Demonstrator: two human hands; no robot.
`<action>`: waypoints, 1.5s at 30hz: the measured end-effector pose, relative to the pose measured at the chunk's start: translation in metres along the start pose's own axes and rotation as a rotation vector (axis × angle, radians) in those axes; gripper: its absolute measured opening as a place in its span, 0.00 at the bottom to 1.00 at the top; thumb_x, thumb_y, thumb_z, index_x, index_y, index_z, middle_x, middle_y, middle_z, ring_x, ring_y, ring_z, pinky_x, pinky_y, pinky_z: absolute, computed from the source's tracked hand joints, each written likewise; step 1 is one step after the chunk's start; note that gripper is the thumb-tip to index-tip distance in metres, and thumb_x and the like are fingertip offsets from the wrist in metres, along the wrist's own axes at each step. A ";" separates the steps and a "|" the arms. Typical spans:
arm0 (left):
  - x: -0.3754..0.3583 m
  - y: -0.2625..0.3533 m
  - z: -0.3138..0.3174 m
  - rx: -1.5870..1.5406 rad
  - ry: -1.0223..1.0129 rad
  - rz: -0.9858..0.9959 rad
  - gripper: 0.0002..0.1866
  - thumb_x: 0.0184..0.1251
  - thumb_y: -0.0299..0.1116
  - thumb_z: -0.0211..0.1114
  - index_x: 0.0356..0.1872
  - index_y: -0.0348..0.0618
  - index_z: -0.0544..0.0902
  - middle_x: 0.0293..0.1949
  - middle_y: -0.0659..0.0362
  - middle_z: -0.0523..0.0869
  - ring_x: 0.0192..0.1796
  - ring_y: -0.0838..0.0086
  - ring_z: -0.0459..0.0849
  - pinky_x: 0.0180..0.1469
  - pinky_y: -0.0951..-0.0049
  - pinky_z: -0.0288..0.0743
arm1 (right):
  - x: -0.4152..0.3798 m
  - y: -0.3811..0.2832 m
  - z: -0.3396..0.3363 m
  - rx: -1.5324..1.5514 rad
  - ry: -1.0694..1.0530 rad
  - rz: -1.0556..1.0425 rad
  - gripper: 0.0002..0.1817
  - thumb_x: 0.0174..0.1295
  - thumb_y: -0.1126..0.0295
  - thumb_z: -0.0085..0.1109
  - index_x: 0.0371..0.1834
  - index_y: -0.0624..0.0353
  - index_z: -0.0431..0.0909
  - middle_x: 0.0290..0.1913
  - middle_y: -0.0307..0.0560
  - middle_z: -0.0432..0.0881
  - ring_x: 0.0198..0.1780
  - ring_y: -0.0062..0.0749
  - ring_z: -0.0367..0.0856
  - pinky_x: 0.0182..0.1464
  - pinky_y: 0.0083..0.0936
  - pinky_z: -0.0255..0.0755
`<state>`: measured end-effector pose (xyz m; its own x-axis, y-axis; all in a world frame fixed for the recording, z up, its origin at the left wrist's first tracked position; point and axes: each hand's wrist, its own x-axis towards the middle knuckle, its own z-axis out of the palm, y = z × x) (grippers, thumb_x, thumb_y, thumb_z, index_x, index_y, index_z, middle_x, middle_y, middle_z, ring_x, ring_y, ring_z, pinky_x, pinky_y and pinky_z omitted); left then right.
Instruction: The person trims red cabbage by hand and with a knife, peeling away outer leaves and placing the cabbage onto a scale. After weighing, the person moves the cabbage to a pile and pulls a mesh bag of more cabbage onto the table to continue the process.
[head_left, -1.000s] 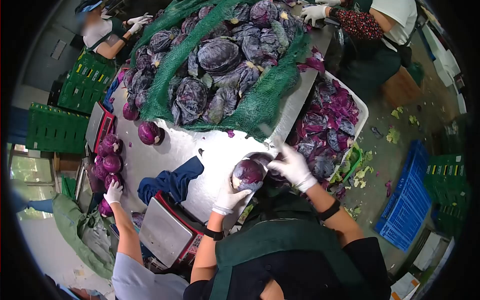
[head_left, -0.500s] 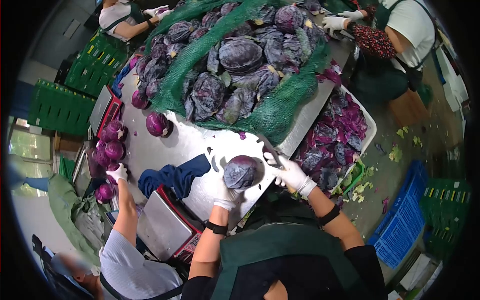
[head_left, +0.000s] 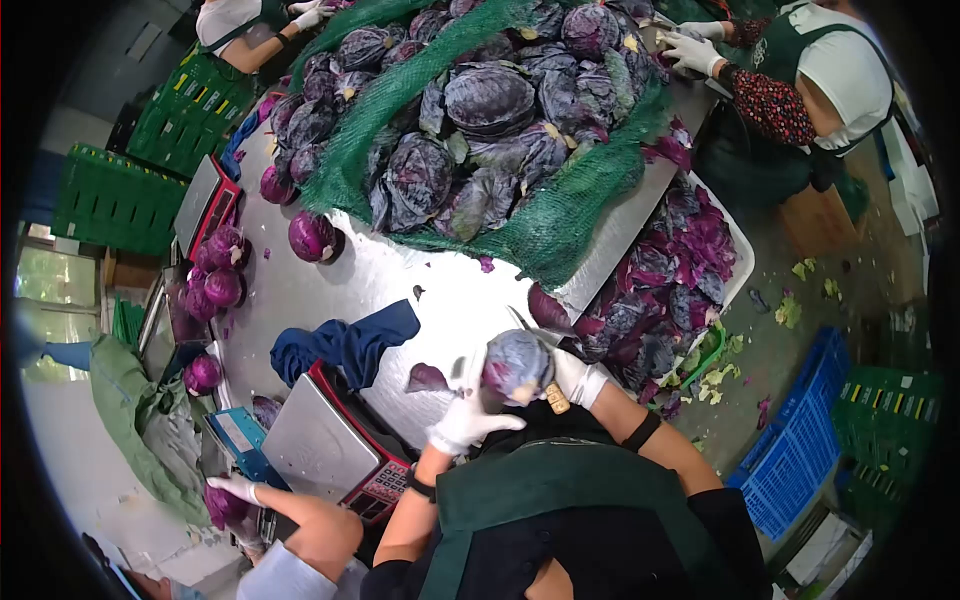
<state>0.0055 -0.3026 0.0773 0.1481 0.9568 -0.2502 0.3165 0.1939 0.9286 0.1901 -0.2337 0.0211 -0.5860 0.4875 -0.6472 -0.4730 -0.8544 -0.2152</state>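
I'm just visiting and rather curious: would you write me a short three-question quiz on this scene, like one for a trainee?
1. Multiple choice. What colour is the netting around the heaped cabbages?
A) Green
B) Orange
C) White

2. True or false? A single cabbage is between the camera wearer's left hand and right hand.

3. Fill in the blank. The dark blue cloth lies on the table beside a red-framed weighing ____.

Key: 1. A. 2. True. 3. Scale.
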 end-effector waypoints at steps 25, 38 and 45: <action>0.067 0.020 0.049 0.632 0.161 0.107 0.51 0.37 0.49 0.75 0.66 0.43 0.60 0.57 0.39 0.65 0.57 0.45 0.68 0.53 0.52 0.71 | -0.023 -0.038 -0.019 -1.489 0.551 -1.147 0.14 0.66 0.63 0.49 0.52 0.53 0.75 0.34 0.51 0.81 0.27 0.46 0.81 0.30 0.35 0.76; 0.039 -0.015 0.011 -0.470 0.172 -0.212 0.53 0.45 0.32 0.77 0.68 0.35 0.48 0.54 0.48 0.74 0.51 0.68 0.77 0.57 0.72 0.71 | -0.042 -0.007 0.007 -0.914 0.129 -0.818 0.13 0.66 0.72 0.50 0.53 0.57 0.71 0.34 0.47 0.79 0.23 0.20 0.74 0.24 0.17 0.68; 0.055 0.014 0.039 0.595 0.226 0.094 0.50 0.36 0.38 0.76 0.66 0.42 0.60 0.61 0.44 0.65 0.60 0.50 0.68 0.60 0.58 0.67 | -0.063 -0.039 0.025 -1.561 0.329 -0.917 0.19 0.49 0.55 0.66 0.34 0.56 0.73 0.29 0.47 0.78 0.26 0.37 0.78 0.32 0.30 0.74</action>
<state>0.0551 -0.2555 0.0661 0.0204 0.9985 -0.0508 0.7874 0.0153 0.6163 0.2295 -0.2267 0.0885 -0.2990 0.9542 -0.0075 0.5502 0.1659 -0.8184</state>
